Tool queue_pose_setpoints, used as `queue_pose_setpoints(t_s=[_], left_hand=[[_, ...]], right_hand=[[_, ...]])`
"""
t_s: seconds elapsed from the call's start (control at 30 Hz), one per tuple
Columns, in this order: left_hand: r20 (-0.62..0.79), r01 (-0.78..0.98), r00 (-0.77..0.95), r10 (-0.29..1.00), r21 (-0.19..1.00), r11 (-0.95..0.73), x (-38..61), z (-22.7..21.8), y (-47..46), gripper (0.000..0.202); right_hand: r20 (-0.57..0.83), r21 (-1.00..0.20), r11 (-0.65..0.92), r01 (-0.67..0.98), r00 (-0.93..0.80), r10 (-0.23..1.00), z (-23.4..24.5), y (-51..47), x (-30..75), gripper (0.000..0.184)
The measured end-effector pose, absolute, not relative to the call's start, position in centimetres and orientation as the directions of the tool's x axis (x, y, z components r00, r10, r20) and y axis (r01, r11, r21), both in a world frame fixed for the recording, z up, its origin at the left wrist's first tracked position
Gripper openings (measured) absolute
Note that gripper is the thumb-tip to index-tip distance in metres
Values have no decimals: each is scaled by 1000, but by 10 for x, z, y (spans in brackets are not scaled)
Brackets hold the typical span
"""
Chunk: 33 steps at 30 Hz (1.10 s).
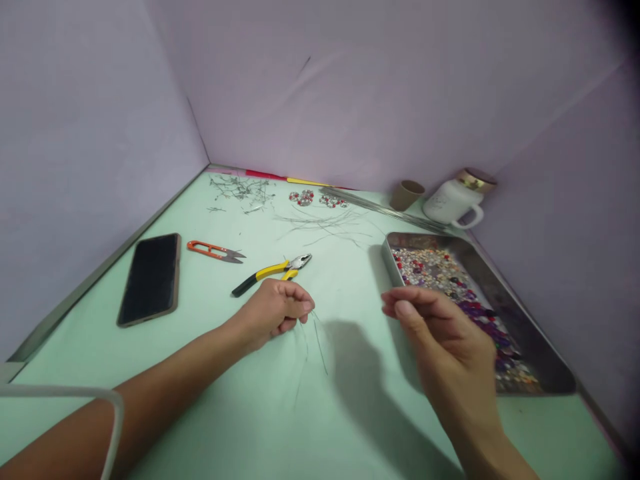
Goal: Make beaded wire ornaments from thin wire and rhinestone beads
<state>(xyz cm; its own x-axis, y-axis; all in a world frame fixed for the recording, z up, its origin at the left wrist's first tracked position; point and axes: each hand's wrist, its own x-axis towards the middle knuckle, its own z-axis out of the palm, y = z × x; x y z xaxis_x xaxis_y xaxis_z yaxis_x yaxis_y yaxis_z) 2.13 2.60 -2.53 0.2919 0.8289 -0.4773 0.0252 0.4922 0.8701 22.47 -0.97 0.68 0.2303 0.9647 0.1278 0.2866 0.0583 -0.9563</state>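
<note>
While the L hand (280,310) pinches some thin wires (321,348) btwn thumb & forefinger, its other fingers curled under, the R hand (455,347) hangs by the metal tray (533,330) w/ thumb & fingertips brought close together; can't tell if anything fine is btwn them.

Clock hub = ctr of view. L hand: 7 o'clock, over the pale green tabletop (357,273). Thin wires: 6 o'clock, loose ends trailing down & splayed, exact no. unclear. R hand: 4 o'clock, well apart from the L, covering pt. of the tray's near-left side. Tray, also approx. 4 o'clock, holds mixed beads (425,267): pearly & red at the far end, purple nearer.

Pliers (273,269) w/ yellow-&-black handles: 8 o'clock, just beyond the L hand & partly hidden by it, nose toward 2. Orange snips (226,255): 9 o'clock, blades toward the pliers. Phone (151,280), dark screen up: also 9, farther out. Wire scraps (243,190): 10 o'clock. Two red-&-clear beaded pieces (301,198): approx. 12, side by side, w/ loose wires (325,221) just nearer. Brown cup (406,197): 2 o'clock, just beside a white lidded mug (447,201).
</note>
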Motion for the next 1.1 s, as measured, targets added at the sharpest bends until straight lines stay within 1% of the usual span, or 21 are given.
queue_pose_setpoints(t_s=[0.03,0.1,0.17,0.23,0.3,0.33,0.4,0.43,0.5,0.6,0.7,0.77,0.87,1.0,1.1], left_hand=[[-487,56,284,826,868,493,23,-24,24,8],[-501,112,258,826,865,490,28,-21,19,7],[-510,138,248,824,860,491,33,-18,15,6],[-509,119,264,819,860,496,37,-16,10,6],[-509,88,302,806,857,508,38,-14,7,6],[-512,78,321,796,852,517,38,-15,7,7],[-534,72,363,763,833,549,36,-17,7,7],[-548,72,384,743,820,568,35,-19,8,8],[-568,73,417,709,799,597,32,-23,11,9],[-550,60,460,697,802,594,28,-29,15,12],[-492,-18,481,725,822,570,28,-31,18,14],[-464,-77,462,756,828,556,28,-32,19,11],[-433,-116,444,784,840,530,30,-33,20,13],[-407,-107,440,801,862,496,30,-34,19,12],[-406,-91,431,806,869,486,30,-33,18,11]], right_hand=[[160,-931,72,357,226,961,16,-14,225,16],[166,-891,70,448,179,970,29,-20,224,16],[97,-880,53,472,70,993,30,-21,221,19],[-43,-886,7,464,-97,994,20,-18,213,25],[-198,-898,-74,435,-246,949,5,-13,204,32],[-256,-910,-122,397,-304,918,-3,-10,200,31],[-320,-934,-217,285,-390,864,-17,-5,196,23],[-329,-939,-250,235,-415,848,-22,-3,195,19],[-320,-947,-272,170,-427,846,-29,-1,195,15],[-280,-960,-252,122,-375,884,-36,0,196,16],[-267,-963,-264,49,-292,918,-42,-2,194,21],[-265,-963,-270,15,-255,930,-44,-3,192,23],[-279,-959,-284,20,-253,926,-45,-3,192,23],[-310,-951,-301,74,-241,920,-45,-3,191,18],[-281,-959,-267,93,-218,935,-45,-2,191,15]])
